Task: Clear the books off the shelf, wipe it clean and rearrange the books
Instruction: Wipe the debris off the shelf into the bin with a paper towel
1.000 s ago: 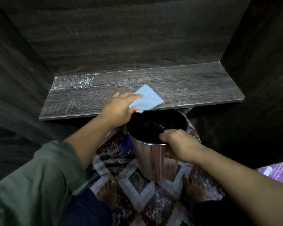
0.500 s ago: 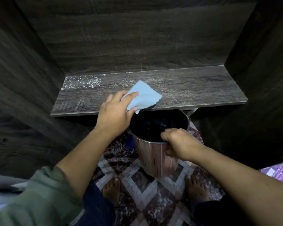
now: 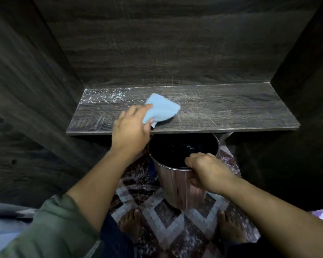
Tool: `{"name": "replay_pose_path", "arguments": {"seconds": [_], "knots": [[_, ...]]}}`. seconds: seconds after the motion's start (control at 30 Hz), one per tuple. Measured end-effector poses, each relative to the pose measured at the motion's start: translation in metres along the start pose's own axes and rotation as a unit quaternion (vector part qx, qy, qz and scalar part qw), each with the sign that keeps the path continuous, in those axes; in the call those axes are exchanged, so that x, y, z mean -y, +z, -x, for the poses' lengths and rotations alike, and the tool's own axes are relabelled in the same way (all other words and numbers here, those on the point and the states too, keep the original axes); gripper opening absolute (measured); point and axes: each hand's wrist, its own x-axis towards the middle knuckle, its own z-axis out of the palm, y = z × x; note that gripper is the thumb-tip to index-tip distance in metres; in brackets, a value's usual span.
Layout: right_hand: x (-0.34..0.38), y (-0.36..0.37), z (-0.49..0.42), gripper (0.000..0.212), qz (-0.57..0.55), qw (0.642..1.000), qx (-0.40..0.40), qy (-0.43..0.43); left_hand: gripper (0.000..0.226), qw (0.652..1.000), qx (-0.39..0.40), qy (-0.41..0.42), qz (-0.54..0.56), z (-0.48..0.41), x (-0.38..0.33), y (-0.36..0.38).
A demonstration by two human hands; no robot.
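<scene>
White specks (image 3: 104, 95), likely dust, on shelf (image 3: 231, 112) back-left. Left hand (image 3: 131, 131) fingers pinch blue cloth (image 3: 162, 108), which lies on the shelf left of centre. Bin (image 3: 175, 183) under the shelf's front edge; right hand (image 3: 207, 172) fingers curled over its rim. Patterned rug (image 3: 157, 211) below.

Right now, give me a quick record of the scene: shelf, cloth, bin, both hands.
shelf: no books on it
dust: white specks at the shelf's back left
cloth: blue, on the shelf, left of middle
left hand: grips the cloth
bin: just below the shelf's front edge
right hand: grips the bin's near rim
books: none in view
</scene>
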Motion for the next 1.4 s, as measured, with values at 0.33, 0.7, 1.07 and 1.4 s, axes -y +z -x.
{"name": "replay_pose_path", "arguments": {"seconds": [0.33,0.7,1.07,1.4], "knots": [[0.013,0.001,-0.023,0.032,-0.019,1.0,-0.006,-0.01,0.051,0.952,-0.185,-0.207,-0.13,-0.042,0.086,-0.018],[0.016,0.003,-0.027,0.029,-0.016,1.0,0.026,-0.003,0.059,0.943,-0.045,-0.234,-0.231,-0.066,0.128,-0.01],[0.007,0.004,-0.018,0.028,-0.057,0.998,0.017,-0.006,0.052,0.94,0.017,-0.3,-0.16,-0.07,0.111,0.001],[0.007,0.003,-0.015,0.029,-0.04,0.999,0.026,0.007,0.04,0.986,-0.01,-0.162,-0.027,-0.051,0.014,0.041]]}}
